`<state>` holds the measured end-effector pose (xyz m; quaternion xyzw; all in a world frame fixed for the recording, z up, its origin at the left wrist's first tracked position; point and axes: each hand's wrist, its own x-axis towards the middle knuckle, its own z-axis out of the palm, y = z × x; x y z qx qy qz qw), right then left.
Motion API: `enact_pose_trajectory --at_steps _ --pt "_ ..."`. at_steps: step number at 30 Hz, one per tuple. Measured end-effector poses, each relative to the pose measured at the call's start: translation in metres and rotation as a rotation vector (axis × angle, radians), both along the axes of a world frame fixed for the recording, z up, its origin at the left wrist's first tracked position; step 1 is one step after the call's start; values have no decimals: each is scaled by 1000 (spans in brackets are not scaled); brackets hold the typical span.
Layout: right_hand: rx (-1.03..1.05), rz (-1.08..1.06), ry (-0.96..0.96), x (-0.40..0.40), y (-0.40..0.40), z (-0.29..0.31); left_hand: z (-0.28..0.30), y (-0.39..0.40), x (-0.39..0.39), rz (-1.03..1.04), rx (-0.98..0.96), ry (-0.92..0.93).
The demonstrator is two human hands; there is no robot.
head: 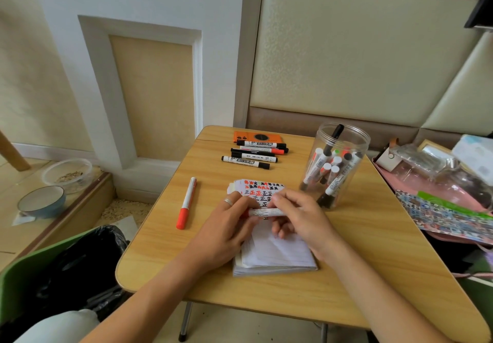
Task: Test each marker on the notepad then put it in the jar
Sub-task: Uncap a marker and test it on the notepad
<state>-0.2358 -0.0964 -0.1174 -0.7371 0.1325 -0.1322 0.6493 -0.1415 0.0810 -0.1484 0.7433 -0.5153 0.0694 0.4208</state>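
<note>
A white-barrelled red marker [265, 212] lies level between both hands above the notepad [277, 257]. My left hand [226, 225] grips its left end, where red shows, and my right hand [298, 214] pinches its right end. The notepad's top page carries red and black test marks. A clear plastic jar [336, 164] with several markers inside stands to the right of the pad. Another red marker [186, 203] lies to the left on the table. Several capped markers [253, 154] lie in a row at the far edge.
An orange device [257, 137] lies behind the marker row on the small wooden table [360, 249]. A pink bag and patterned sheets [448, 209] crowd the right side. A bin with a black liner [77, 268] stands at the left, and bowls [42, 201] sit on the floor.
</note>
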Motion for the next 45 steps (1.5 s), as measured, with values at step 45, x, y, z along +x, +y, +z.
enact_pose_trajectory --at_steps 45 --pt "-553 -526 -513 -6 -48 108 -20 -9 16 194 304 12"
